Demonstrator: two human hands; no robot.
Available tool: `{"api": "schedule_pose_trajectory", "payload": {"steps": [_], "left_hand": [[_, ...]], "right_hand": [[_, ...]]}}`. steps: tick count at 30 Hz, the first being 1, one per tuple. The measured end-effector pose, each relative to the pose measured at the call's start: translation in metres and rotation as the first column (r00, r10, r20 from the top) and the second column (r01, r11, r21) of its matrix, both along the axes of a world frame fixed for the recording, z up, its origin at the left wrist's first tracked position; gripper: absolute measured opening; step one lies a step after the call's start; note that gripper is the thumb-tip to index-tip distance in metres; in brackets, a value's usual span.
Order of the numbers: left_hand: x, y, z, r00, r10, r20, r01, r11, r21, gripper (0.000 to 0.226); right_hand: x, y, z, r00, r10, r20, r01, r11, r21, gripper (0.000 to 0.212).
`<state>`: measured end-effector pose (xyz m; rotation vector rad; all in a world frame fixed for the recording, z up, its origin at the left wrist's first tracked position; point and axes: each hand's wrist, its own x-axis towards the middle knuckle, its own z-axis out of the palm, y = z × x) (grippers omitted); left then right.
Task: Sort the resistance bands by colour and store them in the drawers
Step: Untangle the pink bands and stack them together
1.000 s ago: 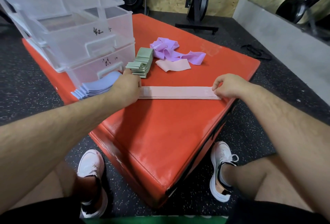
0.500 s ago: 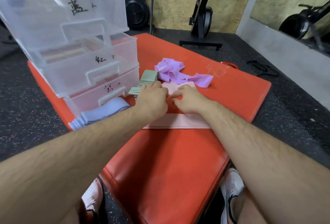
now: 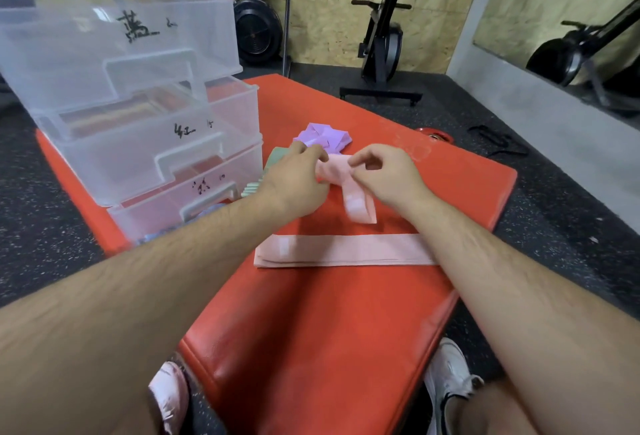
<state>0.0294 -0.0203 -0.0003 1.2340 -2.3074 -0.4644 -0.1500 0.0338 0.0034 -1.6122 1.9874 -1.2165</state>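
Both hands hold one pink band lifted off the red mat. My left hand grips its left end and my right hand pinches its top edge, while the free end hangs down toward me. A flat stack of pink bands lies across the mat nearer to me. Purple bands sit crumpled behind my hands. A green folded stack shows partly beside my left hand. Blue bands peek out under my left forearm.
A clear plastic drawer unit with handwritten labels stands on the mat's left, its drawers pulled out in steps. Gym machines and a grey ledge stand behind. My white shoes rest on the speckled floor by the mat's near edge.
Both hands left the flat pink stack, reached forward to the loose pink band by the purple ones and lifted it off the mat. The view moved closer to the drawers.
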Motion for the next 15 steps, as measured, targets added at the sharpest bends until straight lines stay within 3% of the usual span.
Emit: {"api": "schedule_pose_trajectory", "payload": {"steps": [6,9,12,15], "left_hand": [[-0.001,0.029,0.018,0.968,-0.101,-0.231,0.149,0.969,0.199,0.070],[0.000,0.044,0.026,0.916,-0.089,-0.392,0.216,0.931,0.293,0.061],[0.003,0.055,0.035,0.921,-0.044,-0.388,0.159,0.950,0.270,0.048],[0.010,0.061,0.040,0.926,-0.016,-0.378,0.158,0.924,0.348,0.035]], "right_hand": [[0.007,0.030,0.037,0.984,0.005,0.180,0.022,0.989,-0.146,0.019],[0.010,0.045,0.049,0.972,0.043,0.232,-0.007,0.988,-0.154,0.020],[0.009,0.057,0.049,0.972,0.046,0.230,-0.020,0.993,-0.113,0.021],[0.004,0.067,0.048,0.982,0.044,0.185,-0.038,0.999,-0.039,0.027]]}}
